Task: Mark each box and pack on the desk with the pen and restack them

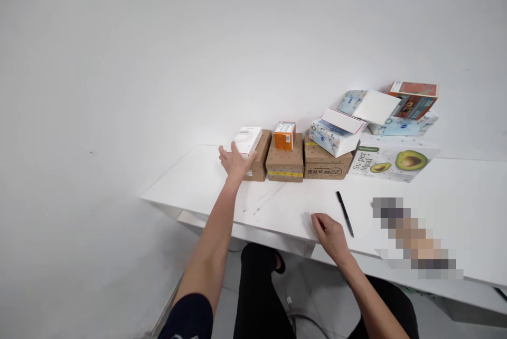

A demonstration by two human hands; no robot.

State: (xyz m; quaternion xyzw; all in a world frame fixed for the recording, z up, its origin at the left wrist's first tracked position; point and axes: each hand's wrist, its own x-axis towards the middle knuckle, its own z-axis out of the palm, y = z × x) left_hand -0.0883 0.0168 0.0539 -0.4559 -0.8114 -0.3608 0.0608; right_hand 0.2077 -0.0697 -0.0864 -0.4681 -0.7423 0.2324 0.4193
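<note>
Four large boxes stand in a row along the far side of the white table [277, 207], and smaller boxes sit on top of each. At the row's left end, the white box [249, 139] lies on the leftmost cardboard box [261, 162]. The left hand [236, 162] is spread around its near end, touching it; I cannot tell how firmly it grips. To the right, a small orange box [284, 139] sits on the middle cardboard box [284, 162], a flowered box [331, 135] rests tilted on the right cardboard box [328, 168], and a red box [415, 99] tops the pile above the avocado box [390, 162].

The stacking looks mostly done; the white box seems in place, though not yet released. The right hand [331, 234] rests loosely curled at the near edge, with nothing visible in it, left of a black pen [344, 213].
</note>
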